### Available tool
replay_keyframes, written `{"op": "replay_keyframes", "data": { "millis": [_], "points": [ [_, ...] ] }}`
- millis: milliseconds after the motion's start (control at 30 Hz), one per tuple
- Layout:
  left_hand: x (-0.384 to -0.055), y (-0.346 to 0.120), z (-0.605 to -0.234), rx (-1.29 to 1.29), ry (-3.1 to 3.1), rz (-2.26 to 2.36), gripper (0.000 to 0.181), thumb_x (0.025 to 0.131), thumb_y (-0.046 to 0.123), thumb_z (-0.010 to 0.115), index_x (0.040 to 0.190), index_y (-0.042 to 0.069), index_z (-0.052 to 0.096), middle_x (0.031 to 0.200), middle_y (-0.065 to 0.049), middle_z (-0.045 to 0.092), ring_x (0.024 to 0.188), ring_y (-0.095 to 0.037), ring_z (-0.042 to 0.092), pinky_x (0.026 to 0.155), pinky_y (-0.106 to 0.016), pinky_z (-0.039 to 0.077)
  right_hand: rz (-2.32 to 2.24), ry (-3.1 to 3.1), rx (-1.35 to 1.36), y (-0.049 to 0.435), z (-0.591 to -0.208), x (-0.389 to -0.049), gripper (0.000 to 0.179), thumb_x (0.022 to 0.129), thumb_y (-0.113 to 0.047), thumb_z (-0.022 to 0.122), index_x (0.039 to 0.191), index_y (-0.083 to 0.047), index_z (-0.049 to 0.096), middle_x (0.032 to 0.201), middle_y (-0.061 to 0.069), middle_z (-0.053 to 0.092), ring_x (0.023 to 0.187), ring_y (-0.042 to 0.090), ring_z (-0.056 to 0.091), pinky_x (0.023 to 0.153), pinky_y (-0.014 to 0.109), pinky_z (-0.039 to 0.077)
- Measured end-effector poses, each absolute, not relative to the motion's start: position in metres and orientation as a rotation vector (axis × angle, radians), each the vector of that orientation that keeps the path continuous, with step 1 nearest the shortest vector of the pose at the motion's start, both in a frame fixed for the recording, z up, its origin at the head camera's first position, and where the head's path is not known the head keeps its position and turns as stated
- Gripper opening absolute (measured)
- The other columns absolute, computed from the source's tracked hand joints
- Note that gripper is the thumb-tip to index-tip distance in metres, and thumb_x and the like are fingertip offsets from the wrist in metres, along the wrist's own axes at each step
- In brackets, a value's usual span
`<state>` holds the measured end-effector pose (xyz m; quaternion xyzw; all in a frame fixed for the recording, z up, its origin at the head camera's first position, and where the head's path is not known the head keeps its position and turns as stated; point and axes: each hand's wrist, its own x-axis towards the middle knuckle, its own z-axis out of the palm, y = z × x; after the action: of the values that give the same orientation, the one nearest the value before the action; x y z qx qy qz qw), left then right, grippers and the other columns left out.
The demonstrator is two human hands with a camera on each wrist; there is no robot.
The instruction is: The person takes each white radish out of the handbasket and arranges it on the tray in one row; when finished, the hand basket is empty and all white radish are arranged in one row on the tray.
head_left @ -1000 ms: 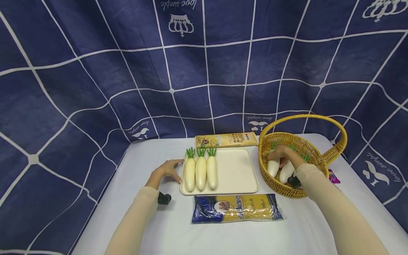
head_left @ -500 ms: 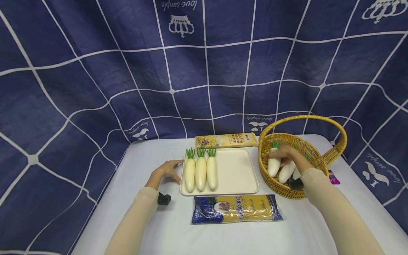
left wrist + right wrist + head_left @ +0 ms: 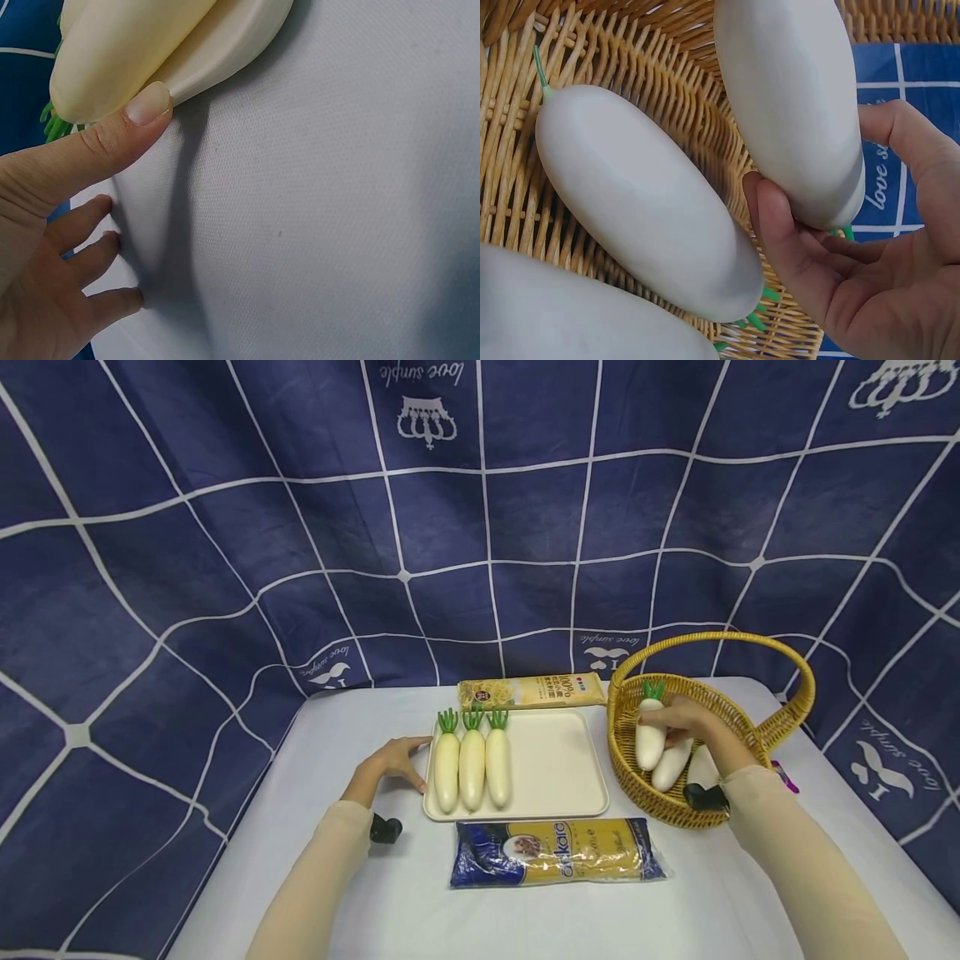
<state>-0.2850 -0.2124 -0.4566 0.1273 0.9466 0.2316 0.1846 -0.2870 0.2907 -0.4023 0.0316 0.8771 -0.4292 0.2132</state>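
In the right wrist view my right hand [image 3: 885, 247] pinches a white radish [image 3: 795, 112] between thumb and fingers near its green-leaved end. The head view has this radish [image 3: 650, 735] raised at the left side of the wicker basket [image 3: 738, 714]. Two more white radishes lie in the basket, one radish [image 3: 649, 202] right beside the held one. My left hand [image 3: 392, 762] is at the left edge of the cream tray [image 3: 555, 760], its thumb [image 3: 146, 105] against the rim and its other fingers spread loosely. Three pale radishes [image 3: 472, 770] lie side by side on the tray's left part.
A blue and yellow pasta packet [image 3: 558, 852] lies in front of the tray, and a yellow noodle packet [image 3: 532, 691] behind it. The basket's tall handle [image 3: 720, 635] arches over it. A small purple packet [image 3: 784, 777] pokes out right of the basket.
My right hand has lifted one radish up from among the others in the basket and shifted slightly right. My left hand and the tray have stayed in place.
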Motion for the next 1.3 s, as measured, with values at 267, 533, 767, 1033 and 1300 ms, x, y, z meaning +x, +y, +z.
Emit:
{"op": "replay_keyframes", "data": {
  "millis": [267, 533, 767, 1033, 1300],
  "points": [
    [-0.284, -0.212, -0.456, 0.366, 2.673, 0.646, 0.105, 0.052, 0.024, 0.092, 0.142, 0.008, 0.04, 0.141, -0.024, 0.042, 0.129, -0.042, 0.039, 0.108, -0.056, 0.031, -1.239, 2.412, 0.087, 0.297, -0.399, -0.282, 0.047, 0.084, -0.029, 0.062, 0.102, 0.011, 0.047, 0.085, 0.011, 0.053, 0.063, 0.012, 0.058, 0.062, 0.028, 0.058],
    [-0.283, -0.211, -0.455, 0.354, 2.668, 0.636, 0.105, 0.052, 0.024, 0.091, 0.143, 0.009, 0.04, 0.141, -0.024, 0.042, 0.13, -0.042, 0.039, 0.108, -0.056, 0.031, -1.276, 2.393, 0.091, 0.299, -0.396, -0.277, 0.045, 0.086, -0.028, 0.061, 0.103, 0.012, 0.048, 0.086, 0.01, 0.054, 0.065, 0.011, 0.059, 0.064, 0.028, 0.058],
    [-0.283, -0.211, -0.455, 0.361, 2.669, 0.626, 0.105, 0.053, 0.024, 0.091, 0.143, 0.008, 0.039, 0.141, -0.024, 0.042, 0.129, -0.042, 0.039, 0.108, -0.055, 0.032, -1.298, 2.377, 0.074, 0.302, -0.396, -0.274, 0.047, 0.086, -0.03, 0.061, 0.104, 0.011, 0.047, 0.087, 0.009, 0.054, 0.069, 0.013, 0.059, 0.067, 0.029, 0.058],
    [-0.283, -0.211, -0.455, 0.357, 2.666, 0.634, 0.105, 0.053, 0.024, 0.091, 0.143, 0.007, 0.039, 0.141, -0.025, 0.042, 0.129, -0.041, 0.039, 0.108, -0.055, 0.031, -1.317, 2.379, 0.059, 0.304, -0.398, -0.27, 0.05, 0.086, -0.029, 0.06, 0.108, 0.012, 0.041, 0.087, 0.01, 0.053, 0.066, 0.011, 0.058, 0.065, 0.028, 0.058],
    [-0.284, -0.212, -0.456, 0.337, 2.662, 0.641, 0.106, 0.053, 0.025, 0.091, 0.143, 0.009, 0.04, 0.142, -0.024, 0.04, 0.131, -0.041, 0.038, 0.108, -0.055, 0.031, -1.307, 2.386, 0.045, 0.302, -0.398, -0.266, 0.04, 0.086, -0.028, 0.06, 0.096, 0.009, 0.05, 0.081, 0.006, 0.054, 0.065, 0.011, 0.058, 0.063, 0.027, 0.058]
  ]
}}
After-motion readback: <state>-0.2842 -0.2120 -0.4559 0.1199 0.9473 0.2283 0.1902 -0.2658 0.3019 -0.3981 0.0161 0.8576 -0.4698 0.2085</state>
